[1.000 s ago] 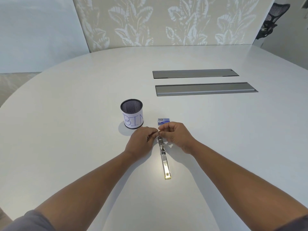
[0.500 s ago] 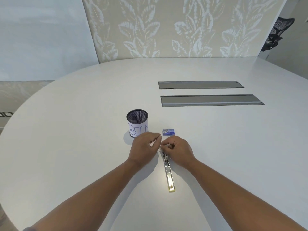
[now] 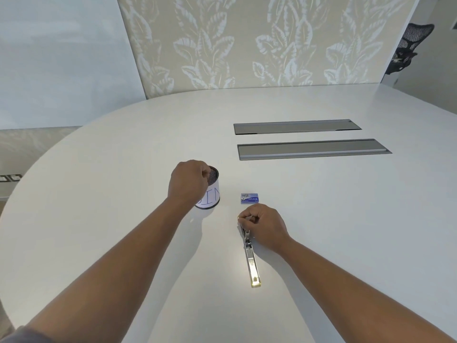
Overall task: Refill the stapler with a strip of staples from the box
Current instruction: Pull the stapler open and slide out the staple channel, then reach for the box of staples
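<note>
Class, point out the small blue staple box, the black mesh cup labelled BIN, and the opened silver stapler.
Small blue staple box (image 3: 250,198), head view, on its printed top face.
Black mesh cup labelled BIN (image 3: 212,195), head view, on its white paper label.
Opened silver stapler (image 3: 252,264), head view, on its bright metal arm.

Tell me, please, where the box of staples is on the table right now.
In the head view the box of staples lies on the white table, just beyond the right hand and to the right of the mesh bin.
</note>
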A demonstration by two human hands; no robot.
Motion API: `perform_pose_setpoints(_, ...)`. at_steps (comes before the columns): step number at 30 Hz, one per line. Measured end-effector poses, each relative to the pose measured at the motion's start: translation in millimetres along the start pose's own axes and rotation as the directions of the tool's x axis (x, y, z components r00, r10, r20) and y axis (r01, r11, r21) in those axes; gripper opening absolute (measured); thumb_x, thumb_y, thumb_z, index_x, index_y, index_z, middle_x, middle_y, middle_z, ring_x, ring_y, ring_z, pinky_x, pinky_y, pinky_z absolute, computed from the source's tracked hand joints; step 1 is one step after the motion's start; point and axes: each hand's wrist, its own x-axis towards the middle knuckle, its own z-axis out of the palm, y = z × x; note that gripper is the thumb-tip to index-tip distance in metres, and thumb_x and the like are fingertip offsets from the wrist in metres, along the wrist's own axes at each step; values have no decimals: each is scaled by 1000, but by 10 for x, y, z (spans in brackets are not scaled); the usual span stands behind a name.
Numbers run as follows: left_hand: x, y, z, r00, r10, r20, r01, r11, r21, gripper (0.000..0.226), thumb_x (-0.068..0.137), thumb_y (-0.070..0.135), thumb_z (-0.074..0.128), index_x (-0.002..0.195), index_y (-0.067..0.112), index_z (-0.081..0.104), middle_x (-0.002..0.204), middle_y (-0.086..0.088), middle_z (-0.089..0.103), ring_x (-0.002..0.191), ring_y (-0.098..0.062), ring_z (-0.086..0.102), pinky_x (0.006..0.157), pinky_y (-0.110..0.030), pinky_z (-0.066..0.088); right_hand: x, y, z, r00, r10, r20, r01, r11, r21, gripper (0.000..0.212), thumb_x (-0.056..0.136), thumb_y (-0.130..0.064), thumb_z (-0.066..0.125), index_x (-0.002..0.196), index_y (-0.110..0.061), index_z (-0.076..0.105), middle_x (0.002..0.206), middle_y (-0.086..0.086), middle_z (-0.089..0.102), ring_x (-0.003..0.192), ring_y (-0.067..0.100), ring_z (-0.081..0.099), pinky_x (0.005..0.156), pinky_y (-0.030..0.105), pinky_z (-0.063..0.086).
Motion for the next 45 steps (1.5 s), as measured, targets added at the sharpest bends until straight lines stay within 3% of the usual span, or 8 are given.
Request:
perform_pose_setpoints(8, 28, -60, 45, 999, -40, 35, 41, 999, -6, 27, 86, 2, 52, 85, 15, 76, 87, -5, 72, 82, -33, 65, 74, -38, 58, -10, -7, -10, 1000, 9, 0, -9, 1000, -3, 5, 80, -33, 72, 80, -38, 73, 82, -16, 71, 81, 4, 66, 79, 36, 56)
perform_pose_setpoints(15, -118, 75, 52, 977, 166, -131, -165, 986, 15, 29, 70, -8, 47, 61, 14, 30, 61, -2, 25, 64, -25, 23, 56, -32, 17, -20, -23, -14, 1000, 1, -9, -1, 1000, 8, 7, 81, -30, 73, 79, -37, 73, 80, -15, 72, 80, 5, 67, 79, 36, 56)
perform_pose_setpoints(19, -341, 116, 222, 935, 317, -158, -333, 939, -87, 21, 85, -3, 63, 74, 11, 75, 80, -3, 74, 83, -29, 64, 73, -32, 51, -38, -43, -21, 1000, 20, -10, -19, 1000, 18, 7, 82, -29, 72, 78, -36, 73, 73, -13, 72, 76, 6, 67, 77, 35, 56)
perform_pose_setpoints(22, -507, 116, 429, 906, 404, -127, -422, 890, -172, 12, 88, 0, 69, 89, 7, 79, 92, -4, 78, 88, -27, 69, 80, -35, 56, -58, -50, -27, 999, 37, -25, -36, 998, 52, 6, 84, -28, 73, 80, -31, 75, 67, -10, 72, 67, 6, 66, 73, 31, 55)
perform_pose_setpoints(28, -705, -4, 782, 954, 266, 141, -225, 941, -253, 21, 91, 8, 68, 108, 10, 79, 106, -6, 78, 102, -21, 69, 92, -33, 53, -104, -41, -64, 996, 56, -64, -49, 993, 110, 1, 84, -25, 75, 85, -25, 75, 71, -9, 71, 59, 3, 61, 66, 22, 49)
perform_pose_setpoints(32, -749, -7, 836, 935, 262, 237, -203, 947, -248, 13, 87, 17, 59, 84, 15, 72, 75, -4, 70, 78, -20, 63, 73, -44, 54, -134, -70, -74, 997, 52, -55, -47, 994, 101, 8, 83, -17, 73, 83, -24, 77, 65, -11, 69, 56, 1, 57, 63, 19, 47)
perform_pose_setpoints(39, -722, -9, 912, 937, 264, 229, -187, 932, -312, 20, 83, 16, 57, 88, 17, 76, 79, -4, 74, 81, -23, 67, 73, -43, 55, -124, -78, -99, 998, 48, -42, -45, 997, 68, 11, 83, -14, 72, 84, -23, 78, 56, -17, 64, 51, 0, 52, 57, 11, 40)
perform_pose_setpoints(45, -638, 6, 1000, 967, 225, 118, -174, 926, -335, 28, 91, 2, 64, 115, 13, 73, 105, 5, 65, 94, -12, 62, 87, -25, 50, 16, -25, -185, 982, 102, -159, -93, 994, 63, 12, 82, -10, 69, 89, -18, 74, 67, -16, 64, 57, 0, 56, 64, 18, 47)
